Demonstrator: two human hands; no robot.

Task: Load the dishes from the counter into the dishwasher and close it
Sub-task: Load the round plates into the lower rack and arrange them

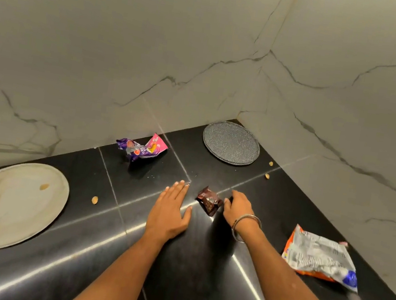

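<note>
Now I see my left hand (170,211) flat on the black counter (72,246), fingers straight, my right hand (238,207) curled over a brown wrapper (208,199) lying between both sets of fingertips, a grey plate (231,143) beyond them, a beige plate (9,205) far left.
</note>
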